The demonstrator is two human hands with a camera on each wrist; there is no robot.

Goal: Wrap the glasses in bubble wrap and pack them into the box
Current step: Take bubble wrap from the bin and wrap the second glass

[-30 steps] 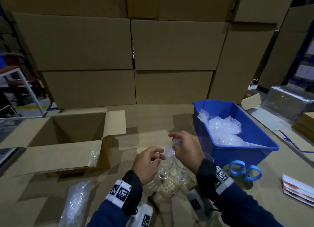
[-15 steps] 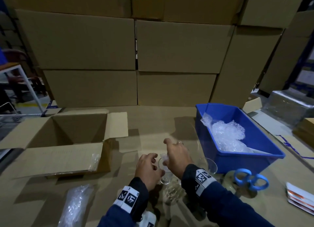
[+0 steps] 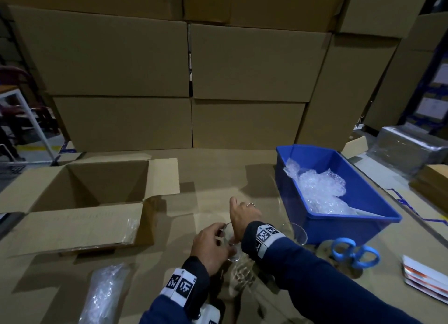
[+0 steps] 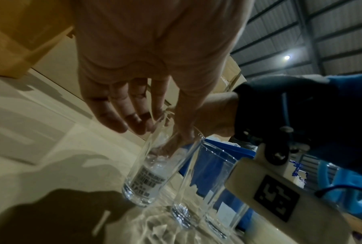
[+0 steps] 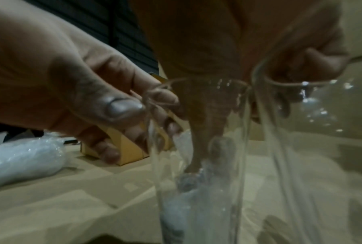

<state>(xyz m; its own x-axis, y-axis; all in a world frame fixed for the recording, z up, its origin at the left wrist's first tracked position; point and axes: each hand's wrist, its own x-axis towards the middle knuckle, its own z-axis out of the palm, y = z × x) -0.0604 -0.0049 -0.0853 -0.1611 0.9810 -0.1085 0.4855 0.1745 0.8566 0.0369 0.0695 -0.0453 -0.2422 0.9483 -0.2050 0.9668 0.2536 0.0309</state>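
The open box (image 3: 80, 192) waits far left. Your left hand (image 3: 211, 246) steadies the upright glass (image 4: 148, 171) at its rim; grip its wall, since it's slick and brittle. Your right hand (image 3: 242, 217) has fingers inside, pressing soft bubble wrap (image 5: 182, 206) down.

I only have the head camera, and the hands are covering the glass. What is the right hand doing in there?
Observer: In the left wrist view, the right hand has fingers down inside the glass. They are pressing a wad of bubble wrap toward the bottom.
Operator: Is the left hand steadying it?
Observer: Yes. The right wrist view shows the left hand holding the glass at its rim with thumb and fingers.
Operator: Any marking on that glass?
Observer: The left wrist view shows a barcode label on the wall near its base.
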